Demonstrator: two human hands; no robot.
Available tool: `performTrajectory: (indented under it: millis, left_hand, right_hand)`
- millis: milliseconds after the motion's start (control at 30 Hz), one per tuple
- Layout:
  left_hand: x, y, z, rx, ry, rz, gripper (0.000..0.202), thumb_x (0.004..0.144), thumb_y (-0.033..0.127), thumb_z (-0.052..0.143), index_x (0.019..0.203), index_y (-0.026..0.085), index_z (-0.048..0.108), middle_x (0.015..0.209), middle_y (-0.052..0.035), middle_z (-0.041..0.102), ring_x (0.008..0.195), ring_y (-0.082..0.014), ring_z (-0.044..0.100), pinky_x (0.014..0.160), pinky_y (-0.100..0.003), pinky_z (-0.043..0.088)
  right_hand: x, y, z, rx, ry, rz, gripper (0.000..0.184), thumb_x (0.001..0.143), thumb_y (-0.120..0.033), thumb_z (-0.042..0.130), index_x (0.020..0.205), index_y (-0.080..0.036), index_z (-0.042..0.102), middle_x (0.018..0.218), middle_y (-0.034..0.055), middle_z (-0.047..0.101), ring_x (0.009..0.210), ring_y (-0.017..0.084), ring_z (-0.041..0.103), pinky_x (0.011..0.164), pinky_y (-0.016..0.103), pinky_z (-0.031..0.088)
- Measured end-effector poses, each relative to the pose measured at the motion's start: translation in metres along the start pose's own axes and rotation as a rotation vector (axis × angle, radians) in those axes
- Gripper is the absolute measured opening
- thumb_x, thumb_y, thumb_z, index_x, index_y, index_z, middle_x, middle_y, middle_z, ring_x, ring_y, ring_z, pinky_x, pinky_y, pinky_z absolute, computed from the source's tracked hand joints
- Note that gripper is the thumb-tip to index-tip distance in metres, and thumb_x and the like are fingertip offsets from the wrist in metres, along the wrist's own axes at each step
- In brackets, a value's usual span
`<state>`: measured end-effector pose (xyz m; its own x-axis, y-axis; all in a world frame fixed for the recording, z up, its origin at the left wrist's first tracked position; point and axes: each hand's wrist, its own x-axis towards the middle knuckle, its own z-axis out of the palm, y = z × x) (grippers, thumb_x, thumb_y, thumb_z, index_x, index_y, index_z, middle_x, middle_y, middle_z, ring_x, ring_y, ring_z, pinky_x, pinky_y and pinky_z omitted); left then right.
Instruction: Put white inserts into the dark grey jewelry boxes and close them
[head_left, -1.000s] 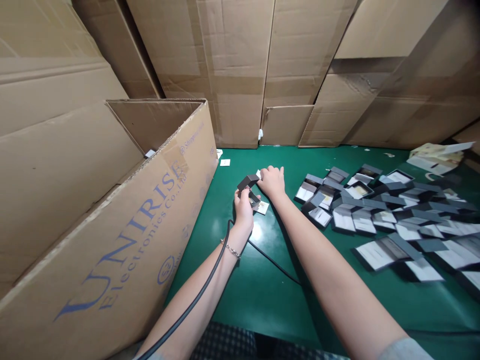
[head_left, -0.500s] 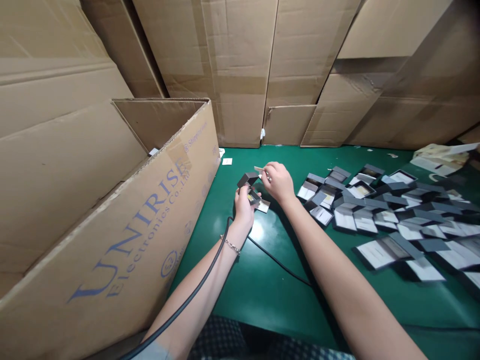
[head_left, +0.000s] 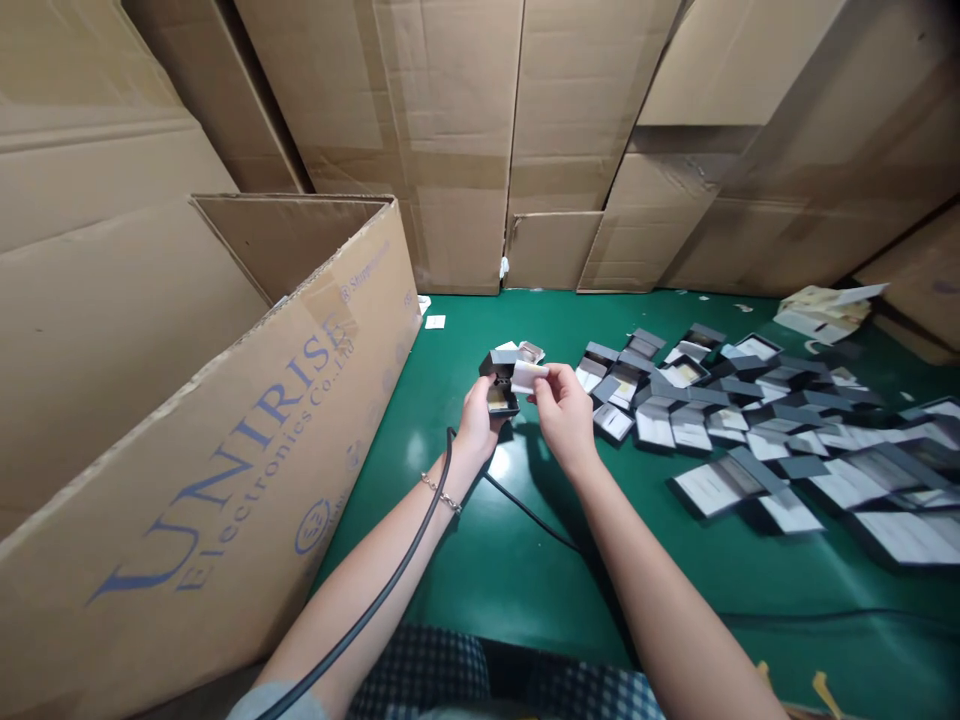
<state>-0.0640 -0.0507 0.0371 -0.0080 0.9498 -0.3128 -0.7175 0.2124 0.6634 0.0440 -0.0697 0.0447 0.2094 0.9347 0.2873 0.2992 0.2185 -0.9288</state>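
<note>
My left hand (head_left: 475, 418) is wrapped round a small dark box (head_left: 501, 404) with its hinged lid raised. Something yellowish shows inside the box. Between the thumb and fingers of my right hand (head_left: 564, 408) is a small white card (head_left: 528, 376), right beside the open lid. Just behind the box, a small pale item (head_left: 531, 352) lies on the green table (head_left: 480, 570); its kind is too small to make out. A black cable (head_left: 409, 555) runs across my left forearm, close to the wrist with the chain bracelet.
A large cardboard carton (head_left: 247, 440) with blue lettering stands at the left. Many open dark boxes with white inserts (head_left: 709, 485) spread over the right side. Cardboard walls (head_left: 450, 140) close off the back. A stack of pale papers (head_left: 825, 312) sits at the far right.
My right hand has come back toward me and now holds the white card by the open box. A pale item now lies behind the box. The view has shifted a little right.
</note>
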Motion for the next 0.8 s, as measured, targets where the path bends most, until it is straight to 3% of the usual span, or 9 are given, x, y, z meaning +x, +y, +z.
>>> performTrajectory:
  millis: [200,333,500,800]
  left_hand:
    - [-0.0010,-0.0035,0.0001,0.106,0.009,0.004,0.016,0.074,0.024,0.056,0.087,0.015,0.055,0.070,-0.0013,0.061,0.058,-0.0114,0.058,0.054,-0.022,0.046]
    - [-0.0020,-0.0040,0.0018,0.148,0.024,-0.031,0.017,0.076,0.022,0.054,0.092,0.017,0.052,0.074,-0.0018,0.063,0.063,-0.0138,0.061,0.057,-0.026,0.049]
    - [-0.0017,-0.0020,0.0029,0.125,-0.035,-0.115,0.025,0.083,0.031,0.046,0.096,0.013,0.058,0.072,-0.0040,0.064,0.059,-0.0130,0.060,0.059,-0.026,0.050]
    - [-0.0071,0.0010,0.0078,0.115,-0.088,-0.146,0.035,0.088,0.038,0.039,0.087,0.012,0.062,0.070,-0.0059,0.067,0.060,-0.0146,0.062,0.058,-0.025,0.048]
  right_hand:
    - [0.0020,-0.0047,-0.0024,0.038,0.045,-0.029,0.022,0.079,-0.034,0.052,0.096,-0.020,0.057,0.088,0.0039,0.065,0.077,0.018,0.061,0.074,0.033,0.048]
    - [0.0042,-0.0070,-0.0049,0.185,-0.005,0.069,0.024,0.075,-0.036,0.057,0.091,-0.018,0.061,0.086,0.0052,0.067,0.075,0.018,0.061,0.070,0.032,0.050]
    - [0.0055,-0.0080,-0.0049,0.259,-0.040,0.178,0.029,0.069,-0.040,0.061,0.084,-0.015,0.066,0.078,0.0058,0.069,0.068,0.018,0.061,0.065,0.031,0.050]
    - [0.0021,-0.0019,0.0005,0.151,-0.072,0.229,0.030,0.065,-0.038,0.063,0.082,-0.015,0.072,0.078,0.0057,0.071,0.074,0.020,0.064,0.072,0.032,0.049]
